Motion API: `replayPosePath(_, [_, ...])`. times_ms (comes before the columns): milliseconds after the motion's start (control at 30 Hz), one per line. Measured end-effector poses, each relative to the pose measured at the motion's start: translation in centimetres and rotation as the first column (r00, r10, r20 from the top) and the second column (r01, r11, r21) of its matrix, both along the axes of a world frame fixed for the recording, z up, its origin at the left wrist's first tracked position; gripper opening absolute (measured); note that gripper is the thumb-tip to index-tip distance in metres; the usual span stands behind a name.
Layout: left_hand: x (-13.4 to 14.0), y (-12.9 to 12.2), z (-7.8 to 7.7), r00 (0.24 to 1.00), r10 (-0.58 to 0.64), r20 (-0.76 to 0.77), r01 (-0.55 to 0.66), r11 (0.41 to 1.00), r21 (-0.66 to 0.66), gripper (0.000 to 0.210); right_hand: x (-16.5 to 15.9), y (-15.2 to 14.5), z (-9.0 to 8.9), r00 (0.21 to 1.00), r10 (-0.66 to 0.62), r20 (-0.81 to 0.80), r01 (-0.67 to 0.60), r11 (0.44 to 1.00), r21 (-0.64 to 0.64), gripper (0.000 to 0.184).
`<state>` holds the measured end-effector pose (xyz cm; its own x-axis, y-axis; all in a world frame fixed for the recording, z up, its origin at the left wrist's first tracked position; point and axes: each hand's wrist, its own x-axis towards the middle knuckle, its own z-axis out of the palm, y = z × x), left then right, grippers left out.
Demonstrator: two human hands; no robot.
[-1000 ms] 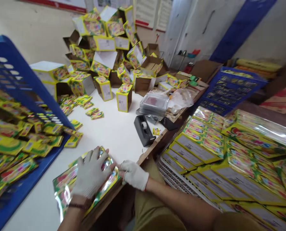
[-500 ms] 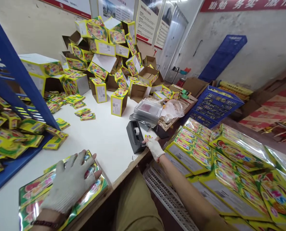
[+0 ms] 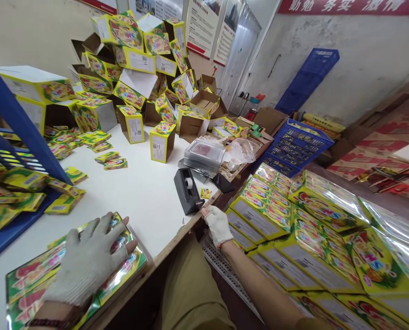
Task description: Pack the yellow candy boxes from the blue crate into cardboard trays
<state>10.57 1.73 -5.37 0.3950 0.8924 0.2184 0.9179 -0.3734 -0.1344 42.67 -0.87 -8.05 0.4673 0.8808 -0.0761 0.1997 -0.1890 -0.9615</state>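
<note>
My left hand [image 3: 87,261], in a pale knitted glove, lies flat with fingers spread on a shiny, film-wrapped block of green and yellow fruit-print boxes [image 3: 29,275] near the table's front edge. My right hand [image 3: 218,224], gloved with bare fingertips, is closed in a pinch just off the cutter end of a black tape dispenser [image 3: 187,195]. The strip of tape between these fingertips hardly shows. A white tape roll [image 3: 189,183] sits in the dispenser. Beside it lies a small yellow packet [image 3: 205,193].
Open display cartons [image 3: 129,59] are heaped at the back of the white table [image 3: 139,183]. A blue crate [image 3: 42,142] holding small yellow boxes stands at left. Clear plastic trays [image 3: 204,156] lie behind the dispenser. Wrapped box stacks [image 3: 259,206] fill the right side, with blue crates [image 3: 294,146] beyond.
My right hand has drawn back slightly from the dispenser's cutter end, toward me. My left hand stays flat on the wrapped boxes. The view has shifted a little to the right.
</note>
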Motion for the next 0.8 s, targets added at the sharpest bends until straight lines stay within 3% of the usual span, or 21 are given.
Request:
replayPosePath(133, [0.0,0.3,-0.3,1.0,0.011,0.001,-0.011,1.0,-0.021,0.057,0.1,0.6,-2.5,0.997,0.022,-0.08,-0.028,0.997,-0.07,0.04])
replayPosePath(300, [0.6,-0.3,1.1,1.0,0.01,0.007,-0.009,0.999,-0.047,0.062,1.5,1.6,-3.4,0.995,0.09,-0.046,-0.096,0.985,-0.146,0.036])
replayPosePath(433, [0.9,-0.8,1.7,1.0,0.026,0.016,-0.024,0.995,-0.092,0.062,2.8,-0.6,-3.3,0.971,0.237,0.008,-0.228,0.94,-0.253,0.04])
replayPosePath(533, [0.9,-1.0,1.8,0.999,0.034,0.035,-0.029,0.993,-0.117,0.063,2.7,-1.6,-1.5,0.905,0.424,-0.035,-0.416,0.865,-0.279,0.043])
replayPosePath(600, [0.9,-1.0,1.7,0.998,0.039,0.054,-0.032,0.992,-0.124,0.065,1.3,-0.7,0.6,0.777,0.623,-0.096,-0.628,0.752,-0.203,0.045])
replayPosePath(667, [0.9,-1.1,1.7,0.998,0.038,0.059,-0.03,0.992,-0.122,0.067,-1.2,1.4,2.9,0.582,0.804,-0.125,-0.813,0.579,-0.062,0.049])
replayPosePath(733, [0.9,-1.1,1.7,0.998,0.035,0.053,-0.029,0.993,-0.113,0.069,-4.5,4.1,4.7,0.385,0.919,-0.089,-0.922,0.387,0.01,0.049])
replayPosePath(800, [0.9,-1.2,1.7,0.998,0.03,0.052,-0.024,0.994,-0.103,0.071,-7.5,6.7,5.6,0.217,0.968,-0.127,-0.976,0.219,0.004,0.045])
